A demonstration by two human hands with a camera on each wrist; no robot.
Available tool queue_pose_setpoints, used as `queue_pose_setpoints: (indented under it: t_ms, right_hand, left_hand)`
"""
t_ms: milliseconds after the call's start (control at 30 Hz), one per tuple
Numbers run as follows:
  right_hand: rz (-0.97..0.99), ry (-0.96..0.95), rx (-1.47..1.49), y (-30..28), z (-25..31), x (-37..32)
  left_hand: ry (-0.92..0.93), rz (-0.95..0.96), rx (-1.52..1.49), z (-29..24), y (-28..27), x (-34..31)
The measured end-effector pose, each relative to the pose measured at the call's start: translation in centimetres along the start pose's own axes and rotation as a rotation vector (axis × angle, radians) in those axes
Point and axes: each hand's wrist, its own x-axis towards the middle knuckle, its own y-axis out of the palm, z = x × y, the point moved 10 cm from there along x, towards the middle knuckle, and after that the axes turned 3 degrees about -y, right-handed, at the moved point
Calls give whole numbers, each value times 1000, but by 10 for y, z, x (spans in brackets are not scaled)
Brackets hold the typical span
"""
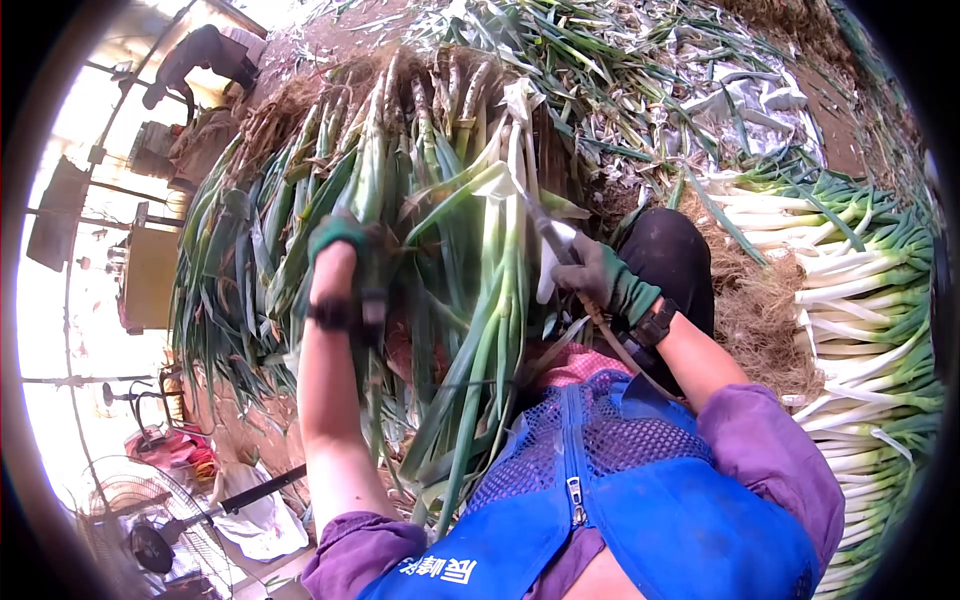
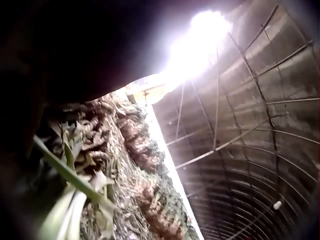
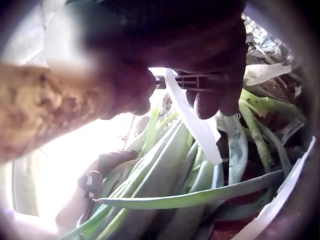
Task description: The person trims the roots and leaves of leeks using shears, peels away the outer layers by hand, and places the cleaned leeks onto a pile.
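Observation:
My gloved left hand (image 1: 345, 240) is at the heap of unpeeled green onions (image 1: 265, 215), beside a thick stalk (image 1: 370, 170). Its fingers are mostly hidden and blurred in the head view. In the right wrist view that left hand (image 3: 112, 160) lies against the green leaves (image 3: 155, 175). My gloved right hand (image 1: 600, 275) grips an air gun with a thin metal nozzle (image 1: 545, 225) and a hose (image 1: 630, 355) trailing toward my body. Left of the nozzle, green onions (image 1: 505, 230) with pale stalks slant over my lap. A loose white peel (image 3: 192, 117) hangs beneath the right hand.
Peeled white green onions (image 1: 850, 290) are stacked at the right, their roots (image 1: 760, 320) toward me. Leaf scraps (image 1: 590, 60) litter the ground ahead. A standing fan (image 1: 150, 510) is at lower left, and a person (image 1: 205, 60) bends over at the far left.

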Motion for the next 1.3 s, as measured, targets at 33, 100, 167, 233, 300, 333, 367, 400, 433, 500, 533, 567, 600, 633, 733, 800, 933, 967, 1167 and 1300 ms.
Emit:
queue_pose_setpoints:
  t_ms: [33, 100, 167, 233, 300, 333, 367, 400, 433, 500, 533, 567, 600, 633, 733, 800, 933, 967, 1167, 1300]
  right_hand:
    - [45, -24, 65, 6, 22, -8]
    - [108, -57, 102, 14, 36, -14]
    - [-35, 43, -85, -5, 15, -1]
    - [-131, 66, -33, -18, 11, 3]
    - [-125, 173, -137, -21, -16, 11]
    - [-127, 162, -157, -20, -24, 13]
    - [-129, 150, -178, -18, -21, 11]
    - [-148, 138, -197, -18, -19, 6]
    - [-106, 129, -150, -13, -17, 5]
    - [-125, 138, -173, -14, -15, 2]
    - [-135, 146, -187, -17, -16, -1]
    - [-197, 115, -245, -22, -13, -1]
    - [-173, 103, -223, -25, -13, -1]
    - [-150, 90, -200, -25, 1, -5]
    - [-124, 75, -219, -20, 16, -11]
    - [-32, 37, -343, -14, 9, 0]
    - [-70, 190, -217, -15, 0, -5]
    - [-107, 177, -175, -17, -2, -7]
    - [36, 53, -175, 11, 59, -57]
    - [25, 73, -185, 21, 87, -62]
  left_hand:
    - [36, 58, 17, -15, 0, -30]
    - [126, 169, 10, -28, 19, -75]
    - [191, 247, -110, -27, 35, -84]
    - [189, 55, -347, -13, 38, -55]
    - [71, 113, -567, -9, 46, -26]
    - [100, 25, -412, -15, 39, -20]
    - [76, 41, -381, -25, 47, -13]
    - [52, 59, -348, -38, 57, -7]
    - [92, 112, -268, -51, 66, -3]
    - [39, -1, -204, -55, 69, 0]
    - [46, 0, -250, -57, 61, -10]
    - [54, 2, -297, -60, 52, -20]
    - [83, -34, -328, -57, 54, -16]
    - [114, -69, -357, -53, 56, -13]
    - [257, -82, -389, -66, 43, -53]
    - [322, -39, -334, -82, 36, -70]
    - [346, 268, -254, -126, 67, -64]
    - [400, 192, -167, -132, 90, -49]
    - [468, 319, -339, -148, 149, -14]
    - [440, 345, -318, -145, 133, -27]
